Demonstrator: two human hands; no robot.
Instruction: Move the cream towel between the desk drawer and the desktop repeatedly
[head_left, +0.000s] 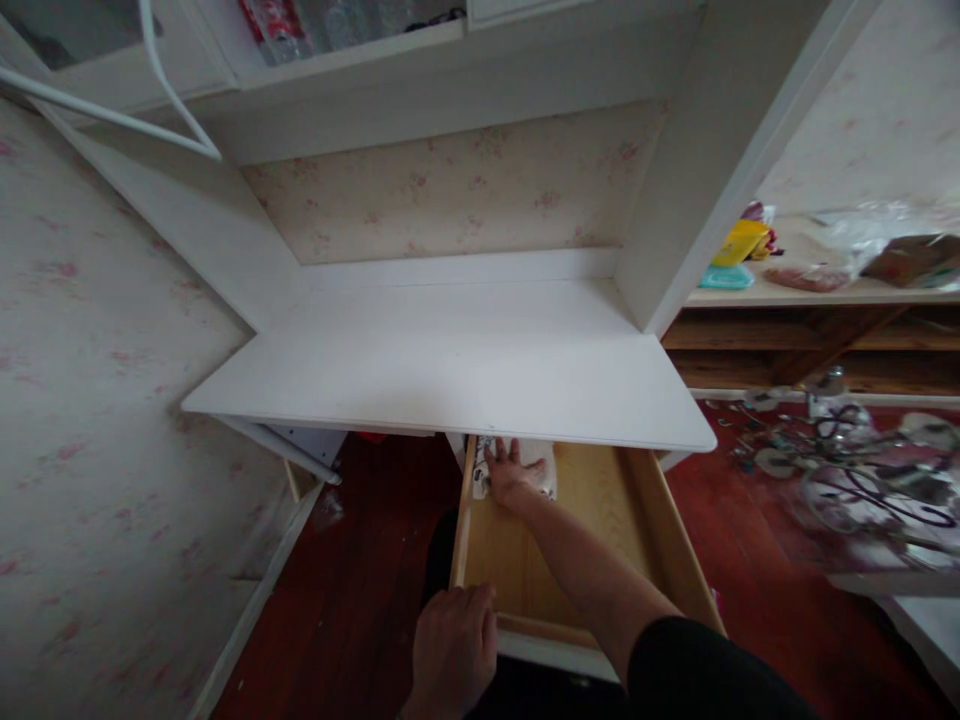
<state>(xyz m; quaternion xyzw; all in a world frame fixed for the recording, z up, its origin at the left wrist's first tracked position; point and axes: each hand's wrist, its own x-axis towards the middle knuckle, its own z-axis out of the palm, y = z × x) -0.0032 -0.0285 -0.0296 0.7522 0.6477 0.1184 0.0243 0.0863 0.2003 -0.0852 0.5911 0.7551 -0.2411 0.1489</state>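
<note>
A wooden drawer (600,520) with a white front is pulled out from under the white desk (457,360). My left hand (455,640) is closed on the drawer's near left corner, with its fingers curled over the edge. Reaching into the drawer, my right hand (516,478) lies palm down with its fingers spread. Under it is a white cloth (546,462) with dark print, flat on the drawer bottom near the left side. The hand covers part of the cloth, and the desktop hides the drawer's back end.
Above the desk runs a white hutch (450,110) with items in its upper shelf. A white bent rod (112,118) hangs at upper left. On the right, a low shelf (795,295) holds bags, and a metal and glass fixture (862,470) stands over the red floor (360,570).
</note>
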